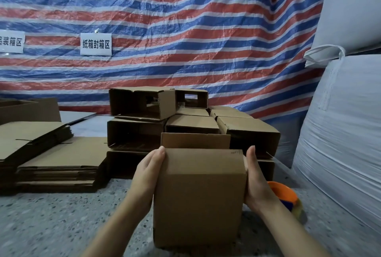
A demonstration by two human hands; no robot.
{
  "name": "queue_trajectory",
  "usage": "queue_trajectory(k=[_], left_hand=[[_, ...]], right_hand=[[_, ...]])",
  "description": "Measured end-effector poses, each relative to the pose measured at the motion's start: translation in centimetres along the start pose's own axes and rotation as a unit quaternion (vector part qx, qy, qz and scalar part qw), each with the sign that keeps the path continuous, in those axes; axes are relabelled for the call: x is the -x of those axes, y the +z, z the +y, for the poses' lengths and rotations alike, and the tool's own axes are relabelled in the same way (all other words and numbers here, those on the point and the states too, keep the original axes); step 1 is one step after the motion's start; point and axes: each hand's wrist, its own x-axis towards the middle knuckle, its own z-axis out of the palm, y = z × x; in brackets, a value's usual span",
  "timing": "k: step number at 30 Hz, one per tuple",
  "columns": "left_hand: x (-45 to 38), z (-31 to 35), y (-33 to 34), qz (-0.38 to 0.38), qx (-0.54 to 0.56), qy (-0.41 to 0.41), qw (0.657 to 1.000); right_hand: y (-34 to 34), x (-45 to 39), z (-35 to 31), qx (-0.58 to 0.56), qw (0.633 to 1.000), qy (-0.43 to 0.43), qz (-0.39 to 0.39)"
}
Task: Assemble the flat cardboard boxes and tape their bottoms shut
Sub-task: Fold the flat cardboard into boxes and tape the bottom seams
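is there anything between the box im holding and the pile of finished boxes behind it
Nothing visible. The box sits between the left hand and right hand, directly in front of the stacked boxes. Only its own raised flap faces the pile.

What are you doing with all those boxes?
A person is putting together cardboard boxes. Right now the left hand and right hand press flat against the two sides of an opened-up brown cardboard box standing on the speckled grey floor. Behind it lies a pile of brown boxes already folded into shape, and to the left sit stacks of flat brown cardboard sheets. An orange tape dispenser waits beside the right hand.
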Motion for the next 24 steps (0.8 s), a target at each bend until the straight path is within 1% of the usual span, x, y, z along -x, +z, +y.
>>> queue_trajectory(k=[2, 5, 7, 9, 12, 17, 24], left_hand=[[-0.2, -0.1, 0.0, 0.024, -0.02, 0.015, 0.999], [-0.3, -0.2, -0.3, 0.021, 0.003, -0.012, 1.0], [-0.3, 0.0, -0.4, 0.021, 0.033, -0.026, 0.999], [-0.4, -0.1, -0.2, 0.04, 0.045, -0.035, 0.998], [-0.5, -0.3, 0.3, 0.045, 0.061, -0.028, 0.997], [-0.8, -0.3, 0.2, 0.014, 0.067, -0.024, 0.997], [-1.1, 0.2, -0.8, -0.028, 0.025, -0.01, 0.999]], right_hand=[[-0.5, 0.1, 0.2, 0.003, 1.0, -0.009, -0.003], [-0.7, -0.2, 0.0, 0.017, 1.0, 0.009, 0.015], [-0.6, -0.1, 0.1, -0.027, 0.999, 0.028, 0.033], [-0.5, -0.2, 0.3, -0.068, 0.996, 0.032, 0.057], [-0.2, -0.3, 0.3, -0.086, 0.992, 0.036, 0.084], [-0.5, -0.7, 0.3, -0.08, 0.995, 0.014, 0.062], [-0.8, -0.7, -0.6, -0.048, 0.998, 0.021, 0.021]])
